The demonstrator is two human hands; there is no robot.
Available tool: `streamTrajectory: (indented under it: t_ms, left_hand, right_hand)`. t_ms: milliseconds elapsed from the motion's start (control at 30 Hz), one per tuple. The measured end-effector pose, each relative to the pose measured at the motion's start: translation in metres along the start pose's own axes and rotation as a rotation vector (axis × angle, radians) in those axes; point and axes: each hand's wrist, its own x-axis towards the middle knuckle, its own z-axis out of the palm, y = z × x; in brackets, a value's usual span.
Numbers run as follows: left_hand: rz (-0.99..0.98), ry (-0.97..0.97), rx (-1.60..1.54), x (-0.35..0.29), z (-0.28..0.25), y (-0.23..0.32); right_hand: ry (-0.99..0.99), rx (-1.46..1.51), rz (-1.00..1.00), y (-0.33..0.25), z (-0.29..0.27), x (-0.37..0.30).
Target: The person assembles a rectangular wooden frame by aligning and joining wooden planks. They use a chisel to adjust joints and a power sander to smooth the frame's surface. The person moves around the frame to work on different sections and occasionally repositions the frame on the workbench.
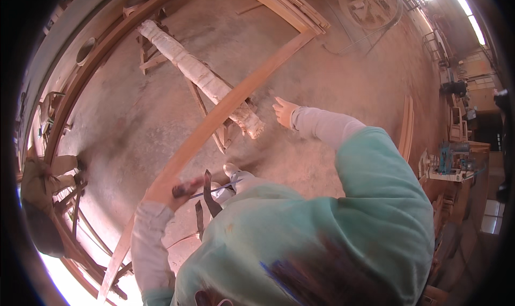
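Observation:
My left hand (174,198) is closed round a dark red and black tool (188,188), whose exact kind I cannot make out. It is beside a long wooden board (230,102) that runs diagonally from the far stack down past my left forearm. My right hand (285,113) is stretched out to the right of the board, fingers apart, holding nothing. Between the board and the floor, a beam wrapped in pale padding (188,64) rests on wooden trestles (153,63). Dark straps (210,196) hang in front of my body, near the tool.
A stack of boards (284,8) lies at the far end. Beyond it, to the right, stands a large fan (370,5). More boards (407,126) and a cluttered bench (453,172) line the right side. Another person (40,198) is at the left, beside curved wooden pieces (75,96).

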Motion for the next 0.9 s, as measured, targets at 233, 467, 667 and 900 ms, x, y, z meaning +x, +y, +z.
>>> streamTrajectory:
  t_ms: [233, 467, 667, 900]
  left_hand:
    - [0.283, 0.059, 0.073, 0.014, -0.014, 0.052]
    - [0.000, -0.020, 0.156, 0.034, 0.021, 0.021]
    - [-0.164, -0.037, 0.168, 0.041, 0.029, 0.025]
    - [-0.259, -0.058, 0.253, 0.025, 0.044, 0.008]
  right_hand:
    - [0.030, -0.012, -0.002, -0.024, 0.032, -0.040]
    - [0.381, 0.217, 0.005, -0.053, 0.056, -0.022]
    - [0.345, 0.269, -0.039, -0.059, 0.048, -0.033]
    - [0.236, 0.255, -0.112, -0.068, 0.036, -0.031]
